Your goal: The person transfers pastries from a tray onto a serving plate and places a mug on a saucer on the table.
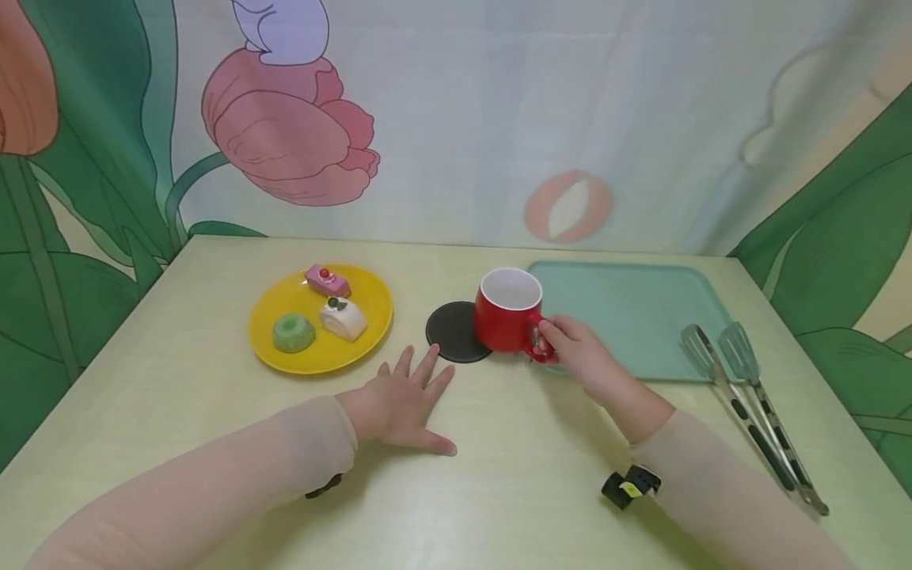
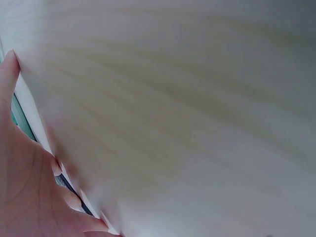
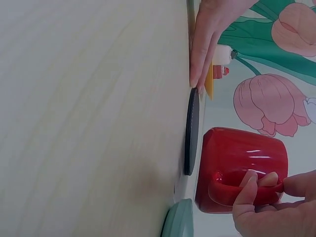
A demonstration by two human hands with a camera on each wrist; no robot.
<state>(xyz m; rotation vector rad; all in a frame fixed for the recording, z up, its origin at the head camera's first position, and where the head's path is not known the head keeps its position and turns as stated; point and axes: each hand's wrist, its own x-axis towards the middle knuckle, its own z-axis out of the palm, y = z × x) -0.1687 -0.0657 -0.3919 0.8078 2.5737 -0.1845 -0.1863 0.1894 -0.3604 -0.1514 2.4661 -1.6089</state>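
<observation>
My right hand (image 1: 580, 352) grips the handle of a red mug (image 1: 504, 317) with a white inside. In the head view the upright mug overlaps the right part of a round black coaster (image 1: 452, 332). The right wrist view shows the mug (image 3: 242, 148) beside the coaster (image 3: 192, 133); whether its base touches anything I cannot tell. My left hand (image 1: 402, 400) lies with straight, spread fingers on the table, fingertips at the coaster's near left edge. In the left wrist view, the left palm and fingers (image 2: 29, 182) show at the lower left.
A yellow plate (image 1: 321, 364) at left bears a pink cake (image 1: 329, 283), a cream roll (image 1: 343, 319) and a green ring-shaped sweet (image 1: 293, 333). Behind and right of the mug lies a light-green tray (image 1: 620, 317). Metal tongs (image 1: 758, 419) lean across its near right corner.
</observation>
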